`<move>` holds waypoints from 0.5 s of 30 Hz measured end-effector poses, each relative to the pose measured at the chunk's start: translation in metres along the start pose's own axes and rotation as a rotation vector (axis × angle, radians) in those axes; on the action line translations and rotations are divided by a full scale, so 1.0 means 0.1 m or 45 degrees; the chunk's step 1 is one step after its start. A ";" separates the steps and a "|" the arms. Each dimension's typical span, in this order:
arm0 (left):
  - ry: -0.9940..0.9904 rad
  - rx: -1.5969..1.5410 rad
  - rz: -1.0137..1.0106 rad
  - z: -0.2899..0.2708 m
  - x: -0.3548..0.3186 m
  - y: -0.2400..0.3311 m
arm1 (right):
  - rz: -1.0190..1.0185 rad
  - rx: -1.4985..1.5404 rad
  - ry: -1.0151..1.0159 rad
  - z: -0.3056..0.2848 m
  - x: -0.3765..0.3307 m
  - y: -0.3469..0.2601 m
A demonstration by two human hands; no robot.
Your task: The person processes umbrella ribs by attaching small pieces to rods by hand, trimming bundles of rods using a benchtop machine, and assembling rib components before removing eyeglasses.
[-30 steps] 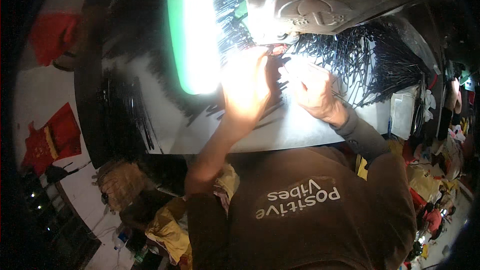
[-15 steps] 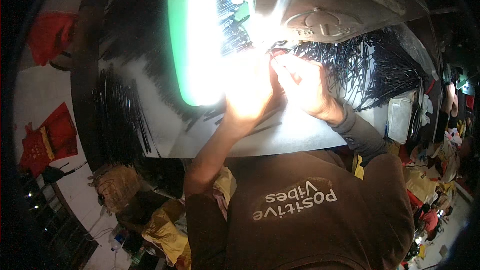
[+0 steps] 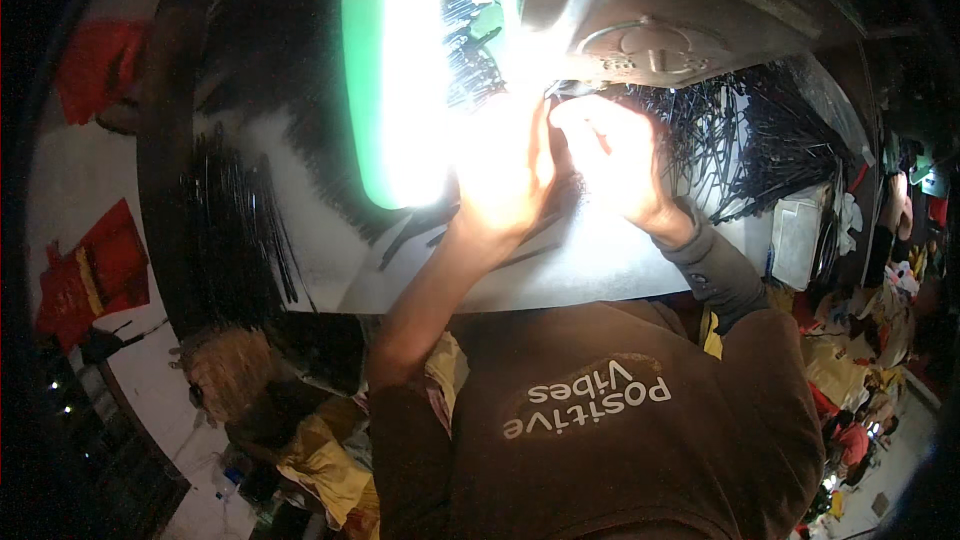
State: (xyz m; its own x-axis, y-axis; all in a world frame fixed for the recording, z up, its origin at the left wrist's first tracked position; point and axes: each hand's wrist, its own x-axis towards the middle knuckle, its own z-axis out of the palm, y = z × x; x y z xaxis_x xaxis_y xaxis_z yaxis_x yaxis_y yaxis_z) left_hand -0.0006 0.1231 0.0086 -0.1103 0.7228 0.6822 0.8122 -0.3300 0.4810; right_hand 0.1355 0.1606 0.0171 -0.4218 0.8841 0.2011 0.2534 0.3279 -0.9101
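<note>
My left hand point(image 3: 505, 165) is under the front of a metal machine head point(image 3: 650, 30), beside a glowing green-and-white lamp point(image 3: 365, 90). Glare washes out its fingers and anything in them. Close on its right is my right hand point(image 3: 625, 160), its thumb and fingers bent together in a pinch just below the machine's lower edge. Whatever sits between those fingertips is too bright and small to make out. Around both hands, thin black strips point(image 3: 755, 140) lie on the pale worktop point(image 3: 450, 285).
More black strips point(image 3: 240, 210) hang over the worktop's left side. A pale rectangular box point(image 3: 797, 240) stands at the right edge. Red cloth pieces point(image 3: 110, 265) lie far left, yellow fabric point(image 3: 330, 470) lower left. Heaped coloured items point(image 3: 850, 380) and another person's arm point(image 3: 893, 205) show at right.
My right fingers have curled in more and drawn slightly away from the left hand, leaving a wider gap. The left hand stays nearly in place. The whole view has shifted slightly.
</note>
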 end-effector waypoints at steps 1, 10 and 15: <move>0.003 0.004 -0.003 0.04 0.02 -0.01 | 0.006 -0.045 -0.016 -0.03 0.02 -0.01; -0.004 0.015 0.105 0.12 0.08 -0.09 | -0.041 0.033 0.102 0.01 0.07 0.14; 0.072 0.173 0.266 0.06 0.04 -0.11 | 0.230 0.529 0.009 -0.06 0.03 -0.03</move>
State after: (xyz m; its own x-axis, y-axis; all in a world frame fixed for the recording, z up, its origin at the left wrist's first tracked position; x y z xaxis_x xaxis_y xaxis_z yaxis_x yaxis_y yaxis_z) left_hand -0.0065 0.1338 0.0026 0.0391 0.6112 0.7905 0.8899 -0.3811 0.2507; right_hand 0.1388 0.1646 0.0224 -0.3965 0.9176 0.0272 -0.0495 0.0082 -0.9987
